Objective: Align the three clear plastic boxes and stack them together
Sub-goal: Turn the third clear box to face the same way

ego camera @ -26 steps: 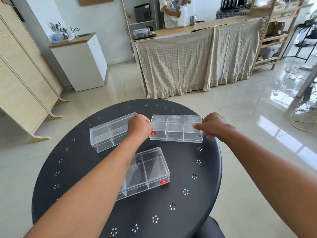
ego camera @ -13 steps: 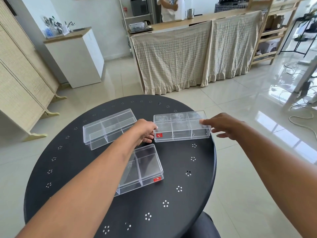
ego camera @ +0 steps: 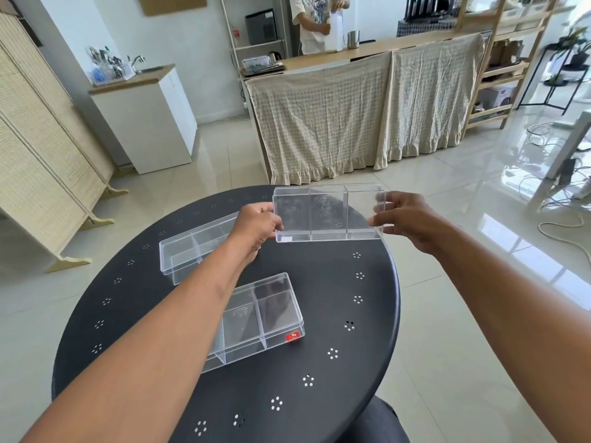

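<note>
Three clear plastic boxes with inner dividers are in view over a round black table. One box is lifted off the table and tilted toward me; my left hand grips its left end and my right hand grips its right end. A second box lies at the table's far left, partly hidden behind my left wrist. The third box, with a red label on its front, lies nearer me, partly covered by my left forearm.
The table has small perforated flower patterns and its edge curves close on the right. Beyond it stand a cloth-draped counter with a person behind it, a white cabinet, a folding screen at left, and cables on the floor at right.
Both hands closed on the far right box and raised it off the table, tilting its open face toward me. The other two boxes have not moved.
</note>
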Available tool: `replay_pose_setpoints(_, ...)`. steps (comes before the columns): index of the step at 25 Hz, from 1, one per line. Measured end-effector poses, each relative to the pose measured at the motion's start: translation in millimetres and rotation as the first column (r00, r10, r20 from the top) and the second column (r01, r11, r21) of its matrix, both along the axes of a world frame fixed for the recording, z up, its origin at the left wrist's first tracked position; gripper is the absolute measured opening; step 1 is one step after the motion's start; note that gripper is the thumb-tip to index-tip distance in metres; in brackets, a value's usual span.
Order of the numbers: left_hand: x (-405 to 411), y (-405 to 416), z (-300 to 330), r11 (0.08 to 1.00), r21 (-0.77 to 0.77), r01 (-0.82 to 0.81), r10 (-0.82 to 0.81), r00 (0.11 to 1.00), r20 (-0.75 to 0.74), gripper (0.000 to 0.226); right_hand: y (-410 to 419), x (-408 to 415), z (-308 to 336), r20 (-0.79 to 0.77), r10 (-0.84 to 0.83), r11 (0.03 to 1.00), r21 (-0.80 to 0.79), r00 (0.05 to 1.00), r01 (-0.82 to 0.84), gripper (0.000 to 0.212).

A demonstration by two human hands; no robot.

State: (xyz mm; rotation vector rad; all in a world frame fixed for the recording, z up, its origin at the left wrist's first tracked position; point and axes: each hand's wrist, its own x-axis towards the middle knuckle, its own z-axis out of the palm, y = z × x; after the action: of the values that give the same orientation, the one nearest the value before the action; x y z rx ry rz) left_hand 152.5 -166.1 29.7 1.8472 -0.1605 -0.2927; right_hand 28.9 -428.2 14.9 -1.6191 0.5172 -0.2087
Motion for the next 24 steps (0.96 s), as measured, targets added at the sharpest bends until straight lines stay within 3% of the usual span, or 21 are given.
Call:
replay_pose_setpoints(2,-2.4,4.6,0.4,0.999,0.042,0.011,-0.012,0.999,0.032,0.036,6.4,-0.2,-1.7,0.025,-0.036,0.999,0.04,0.999,0.035,0.06)
replay_pose_setpoints(5,-8.2,9.6,-0.6,0.994,0.105,0.018,-0.016,1.0,-0.015,0.06,11.6,1.2,-5.1,0.002,-0.079,0.997,0.024,0.997,0.079,0.066)
replay_pose_setpoints(9,-15.3,15.7,4.6,0.999,0.0,0.033,-0.033,0.987,-0.157,0.027,12.8,-1.7,-11.1,0.004,-0.031,0.992,0.123,1.0,0.03,0.054)
replay_pose_setpoints(11,-12.3,18.3,1.4,1.0,-0.015,0.012,-0.014,0.989,-0.145,0.027,16.4,-3.7,-17.2,0.036,-0.058,0.987,0.153,0.998,0.052,0.039)
replay_pose_setpoints(15,-7.6,17.1,-16.8,0.999,-0.006,-0.053,0.053,0.998,-0.046,0.016,25.7,-2.4,-36.3,0.063,-0.172,0.984,0.067,0.983,0.168,0.023)
replay_pose_setpoints(24,-7.5,28.8,-42.2,0.992,0.125,-0.027,0.035,0.997,-0.065,0.042,34.2,-6.1,-60.6,-0.004,-0.172,0.98,-0.1,0.985,0.171,0.038)
